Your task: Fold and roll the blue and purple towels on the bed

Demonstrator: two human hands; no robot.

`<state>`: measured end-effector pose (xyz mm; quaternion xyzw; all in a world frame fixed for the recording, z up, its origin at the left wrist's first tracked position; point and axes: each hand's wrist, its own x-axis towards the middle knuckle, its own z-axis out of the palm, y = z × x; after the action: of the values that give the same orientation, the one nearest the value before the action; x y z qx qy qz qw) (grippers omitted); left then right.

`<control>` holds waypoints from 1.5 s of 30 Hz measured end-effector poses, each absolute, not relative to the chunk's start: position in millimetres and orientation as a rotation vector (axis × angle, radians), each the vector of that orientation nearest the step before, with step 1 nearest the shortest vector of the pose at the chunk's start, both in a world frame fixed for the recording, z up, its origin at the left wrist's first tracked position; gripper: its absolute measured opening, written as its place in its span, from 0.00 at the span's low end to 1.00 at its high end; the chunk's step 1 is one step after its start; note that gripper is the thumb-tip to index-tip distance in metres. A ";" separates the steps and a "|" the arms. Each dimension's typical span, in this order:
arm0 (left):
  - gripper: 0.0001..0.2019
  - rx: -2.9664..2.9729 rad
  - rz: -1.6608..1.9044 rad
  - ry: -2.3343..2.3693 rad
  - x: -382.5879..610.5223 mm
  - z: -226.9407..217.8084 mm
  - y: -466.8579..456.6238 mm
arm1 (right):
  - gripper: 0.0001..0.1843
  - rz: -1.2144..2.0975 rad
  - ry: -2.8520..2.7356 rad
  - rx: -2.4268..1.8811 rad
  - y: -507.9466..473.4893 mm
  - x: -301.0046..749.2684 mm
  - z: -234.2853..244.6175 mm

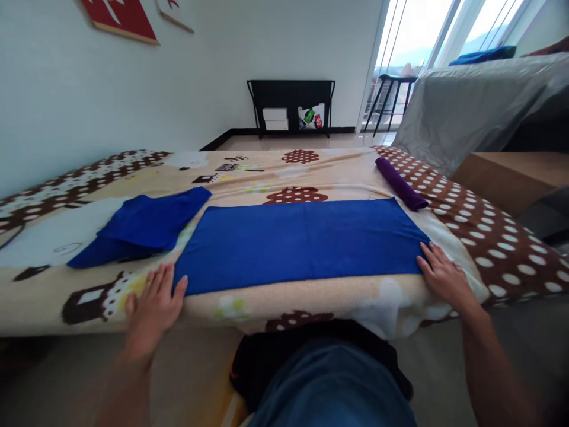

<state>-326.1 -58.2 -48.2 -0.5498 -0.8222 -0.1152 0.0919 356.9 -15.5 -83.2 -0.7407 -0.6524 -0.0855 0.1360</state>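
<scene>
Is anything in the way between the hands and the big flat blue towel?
Nothing visible. The left hand touches the near left corner of the flat blue towel; the right hand touches its near right corner.

1. patterned blanket [338, 172], spread under the left fingers [166, 279].
2. crumpled blue cloth [146, 225], just beyond the left fingers.
3. rolled purple towel [400, 184], beyond the right fingers [429, 254], on the dotted border.
4. black rack [291, 89] with white boxes [275, 118], far beyond the fingers, by the wall.
5. grey-covered furniture [466, 101], well beyond the right fingers and to their right.
</scene>
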 end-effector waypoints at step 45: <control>0.31 -2.667 -0.073 -1.778 -65.6 -12.7 161.1 | 0.30 0.104 -2.503 -1.404 165.1 92.9 -18.7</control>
<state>-65.6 161.1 -12.7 -0.8314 -0.5543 -0.0226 -0.0323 92.9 165.1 -18.7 -0.4844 -0.8637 0.0361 0.1344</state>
